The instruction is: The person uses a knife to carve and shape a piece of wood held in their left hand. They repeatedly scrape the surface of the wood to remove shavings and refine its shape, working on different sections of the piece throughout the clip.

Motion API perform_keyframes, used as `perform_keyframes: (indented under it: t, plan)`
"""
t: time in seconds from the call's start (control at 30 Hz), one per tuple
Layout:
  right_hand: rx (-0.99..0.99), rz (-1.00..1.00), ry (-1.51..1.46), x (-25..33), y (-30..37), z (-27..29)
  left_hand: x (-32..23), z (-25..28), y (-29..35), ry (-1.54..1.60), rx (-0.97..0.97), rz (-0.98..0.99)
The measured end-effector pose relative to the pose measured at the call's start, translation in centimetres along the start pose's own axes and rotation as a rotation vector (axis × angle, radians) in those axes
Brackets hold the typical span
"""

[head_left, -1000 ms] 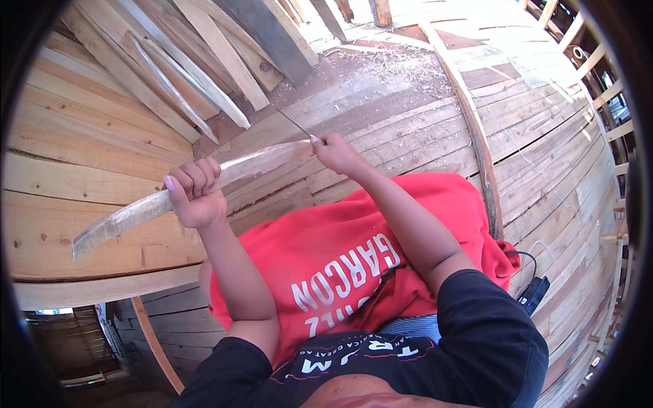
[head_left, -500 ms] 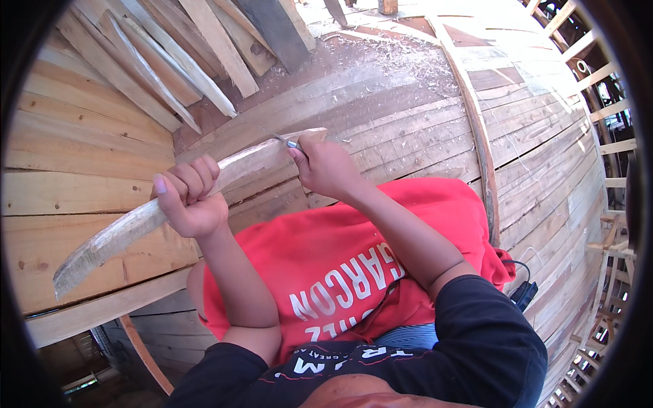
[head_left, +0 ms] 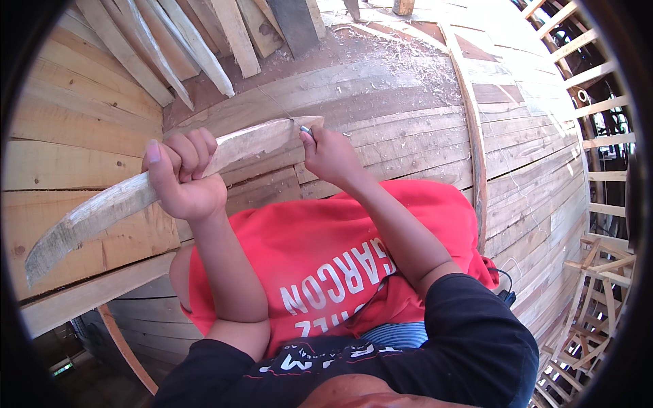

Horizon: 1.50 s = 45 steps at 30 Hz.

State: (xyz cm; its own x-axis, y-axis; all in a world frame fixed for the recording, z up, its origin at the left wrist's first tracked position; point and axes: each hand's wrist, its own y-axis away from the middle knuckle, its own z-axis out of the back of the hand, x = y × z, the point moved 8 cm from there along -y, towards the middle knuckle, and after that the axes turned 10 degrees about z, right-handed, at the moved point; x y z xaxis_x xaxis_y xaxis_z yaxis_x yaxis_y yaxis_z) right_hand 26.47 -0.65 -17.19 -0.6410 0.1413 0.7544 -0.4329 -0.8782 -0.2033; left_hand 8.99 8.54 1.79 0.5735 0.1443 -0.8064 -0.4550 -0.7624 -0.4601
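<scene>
A long curved piece of pale wood (head_left: 255,141) slants across in front of me, its tapered lower end (head_left: 51,245) out to the left. My left hand (head_left: 183,166) is closed around it near the middle, with the thumb on top. Close to the wood's far right end, my right hand (head_left: 331,155) is closed on a hand tool with a silvery collar (head_left: 305,129). The tool's thin blade lies at the wood; its exact kind is hard to make out, and most of its handle is hidden in my fingers.
Several loose boards (head_left: 241,41) lean at the upper left beside a plank wall (head_left: 75,115). Wood shavings (head_left: 408,68) litter the plank floor (head_left: 408,129). A narrow raised strip (head_left: 469,115) runs along it. Red cloth (head_left: 326,238) covers my lap; a timber frame (head_left: 598,285) stands at right.
The curved wood and my left hand have shifted left and slightly up. My right hand, with the tool, has moved a little right and up, closer to the wood's right end.
</scene>
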Motion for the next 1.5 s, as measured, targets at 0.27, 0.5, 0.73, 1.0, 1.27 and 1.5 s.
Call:
perform_keyframes:
  t: [0.27, 0.5, 0.73, 1.0, 1.27, 1.5]
  plan:
    - [0.027, -0.053, 0.009, -0.4, 0.1, -0.2, -0.1, -0.7, 0.1, -0.011, 0.036, -0.007]
    - [-0.024, 0.006, 0.07, -1.2, 0.0, -0.4, 0.3, -0.4, 0.0, -0.005, 0.004, -0.01]
    - [-0.015, -0.002, 0.044, -0.2, 0.4, -0.2, -0.1, -1.1, 0.2, 0.002, 0.061, -0.021]
    - [0.022, -0.027, 0.131, 0.6, 0.1, -0.3, 0.1, 0.8, 0.0, 0.006, -0.032, 0.002]
    - [-0.056, -0.008, 0.028, -1.9, 0.6, -1.0, -0.1, 0.0, -0.1, 0.036, -0.011, -0.004]
    - [-0.049, 0.023, 0.029, 1.1, 0.2, 0.2, 0.1, 0.1, 0.2, 0.007, -0.014, 0.013]
